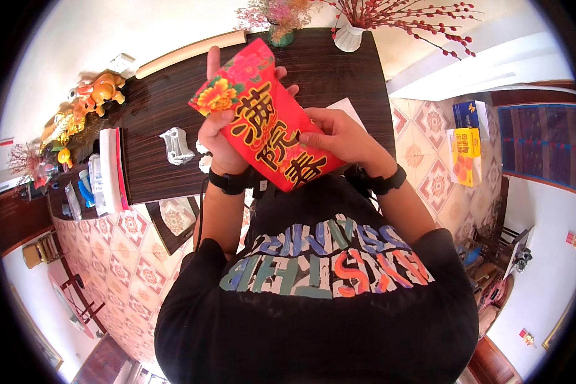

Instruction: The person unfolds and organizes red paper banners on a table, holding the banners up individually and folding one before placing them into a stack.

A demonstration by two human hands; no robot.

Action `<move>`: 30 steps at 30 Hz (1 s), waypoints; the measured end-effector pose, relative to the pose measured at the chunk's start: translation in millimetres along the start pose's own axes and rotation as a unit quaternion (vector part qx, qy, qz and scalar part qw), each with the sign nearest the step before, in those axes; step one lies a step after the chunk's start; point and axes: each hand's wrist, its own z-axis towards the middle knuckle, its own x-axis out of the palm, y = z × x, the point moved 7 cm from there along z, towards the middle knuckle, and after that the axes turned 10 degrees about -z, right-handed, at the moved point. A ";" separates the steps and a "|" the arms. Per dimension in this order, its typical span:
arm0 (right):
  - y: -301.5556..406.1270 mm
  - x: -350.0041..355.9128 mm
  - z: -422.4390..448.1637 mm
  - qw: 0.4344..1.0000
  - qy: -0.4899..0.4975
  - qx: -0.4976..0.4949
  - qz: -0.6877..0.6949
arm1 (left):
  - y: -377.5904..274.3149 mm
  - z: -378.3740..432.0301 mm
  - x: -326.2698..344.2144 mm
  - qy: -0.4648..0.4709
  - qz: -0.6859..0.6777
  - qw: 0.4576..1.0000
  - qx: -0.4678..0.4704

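A red paper banner (277, 124) with printed flowers and large gold-edged black characters is held up, tilted, in front of my chest. My left hand (223, 139) grips its left edge, thumb on the printed face and other fingers behind it. On the right edge, my right hand (338, 134) pinches the paper between thumb and fingers. Under the banner is a dark wood-grain table (173, 86). A crumpled clear plastic wrapper (176, 145) lies on the table, left of my left hand. Part of a white sheet (348, 111) shows behind my right hand.
Two vases, a green one (281, 37) and a white one (349, 37), stand at the table's far edge. Orange animal figurines (101, 91) and a white roll (108, 168) lie to the left. A yellow box (464, 156) sits on the tiled floor at right.
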 end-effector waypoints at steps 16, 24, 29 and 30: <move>-8.6 -26.7 -1.1 0.977 -0.180 -0.005 -0.113 | 26.6 -13.4 -75.5 -0.165 0.162 0.971 -0.056; -26.0 -38.4 -1.8 0.964 -0.260 -0.026 -0.043 | 47.9 -16.7 -101.1 -0.176 0.207 0.958 -0.096; -54.4 -59.6 -10.1 0.954 -0.292 0.003 -0.067 | 73.0 -39.0 -128.4 -0.176 0.241 0.941 -0.160; -62.0 -63.9 -12.8 0.952 -0.304 0.005 -0.042 | 73.9 -41.1 -131.8 -0.186 0.238 0.941 -0.152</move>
